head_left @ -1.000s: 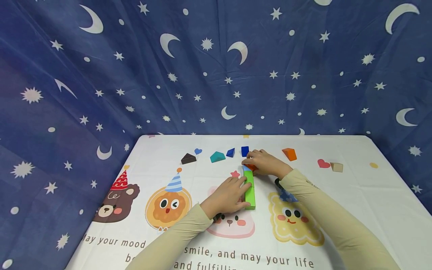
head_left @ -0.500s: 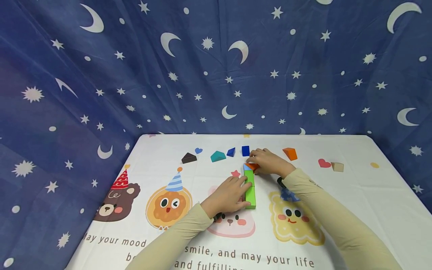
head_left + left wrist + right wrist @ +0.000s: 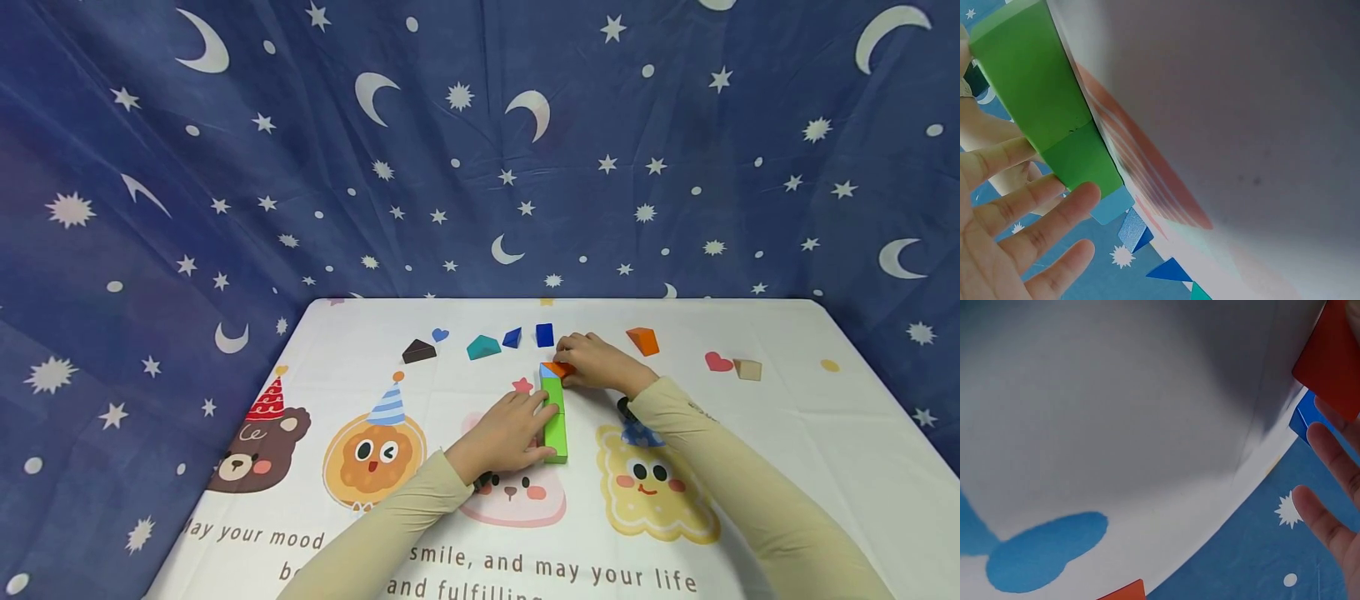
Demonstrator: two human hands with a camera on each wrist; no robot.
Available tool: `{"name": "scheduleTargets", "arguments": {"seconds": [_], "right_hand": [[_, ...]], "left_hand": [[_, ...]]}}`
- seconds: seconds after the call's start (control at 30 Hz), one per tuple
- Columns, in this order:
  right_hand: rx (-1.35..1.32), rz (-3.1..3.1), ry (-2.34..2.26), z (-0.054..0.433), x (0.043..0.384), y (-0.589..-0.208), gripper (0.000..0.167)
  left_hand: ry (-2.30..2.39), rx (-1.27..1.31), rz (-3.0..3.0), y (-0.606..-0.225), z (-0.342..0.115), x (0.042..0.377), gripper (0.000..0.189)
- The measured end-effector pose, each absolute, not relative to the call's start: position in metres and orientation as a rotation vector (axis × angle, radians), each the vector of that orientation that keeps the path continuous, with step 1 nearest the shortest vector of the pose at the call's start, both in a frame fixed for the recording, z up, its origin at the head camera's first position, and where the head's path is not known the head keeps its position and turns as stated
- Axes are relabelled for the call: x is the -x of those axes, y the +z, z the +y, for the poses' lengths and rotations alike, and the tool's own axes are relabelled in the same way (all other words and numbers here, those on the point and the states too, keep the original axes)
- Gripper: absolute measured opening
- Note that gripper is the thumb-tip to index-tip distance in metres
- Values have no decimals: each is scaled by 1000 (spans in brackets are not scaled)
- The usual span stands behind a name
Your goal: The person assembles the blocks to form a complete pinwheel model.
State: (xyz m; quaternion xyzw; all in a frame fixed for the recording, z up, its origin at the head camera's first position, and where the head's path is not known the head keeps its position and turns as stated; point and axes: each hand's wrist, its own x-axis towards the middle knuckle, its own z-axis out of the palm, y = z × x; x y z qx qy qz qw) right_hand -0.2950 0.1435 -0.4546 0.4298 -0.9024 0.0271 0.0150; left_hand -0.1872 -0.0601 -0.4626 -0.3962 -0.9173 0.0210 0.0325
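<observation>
Two green rectangular blocks (image 3: 554, 429) lie end to end, with a light blue triangular block (image 3: 549, 372) at their far end. My left hand (image 3: 510, 432) rests along their left side, its fingers (image 3: 1054, 225) extended and touching the green. An orange-red triangular block (image 3: 559, 368) sits against the light blue one. My right hand (image 3: 597, 364) pinches it by its right side; in the right wrist view the thumb lies on the orange-red block (image 3: 1330, 362) while the other fingers (image 3: 1322, 515) spread apart. The hand hides part of that block.
Along the back lie a dark brown block (image 3: 419, 352), a teal block (image 3: 483, 347), a dark blue triangular block (image 3: 512, 337), a blue block (image 3: 544, 335) and an orange block (image 3: 642, 341). Far right sits a plain wooden block (image 3: 748, 369). A star-printed curtain (image 3: 480, 150) hangs behind.
The right hand has shifted slightly right, and the orange-red block has turned to lie flush against the light blue one. The left hand has stayed in place.
</observation>
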Motion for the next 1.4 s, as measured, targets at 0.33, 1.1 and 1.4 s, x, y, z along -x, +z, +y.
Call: {"name": "scheduleTargets", "arguments": {"seconds": [0.33,1.1,1.4], "right_hand": [[-1228,-2820,143,151,292,-455,47],[-603,-2766,117,311,257,-447,49],[-512,-2780,27,361,253,-453,38]], "left_hand": [[79,1217,-2825,-462,-60,188,61],[103,1220,-2795,-465,-60,186,61],[94,1216,-2786,-465,-60,186,59]]}}
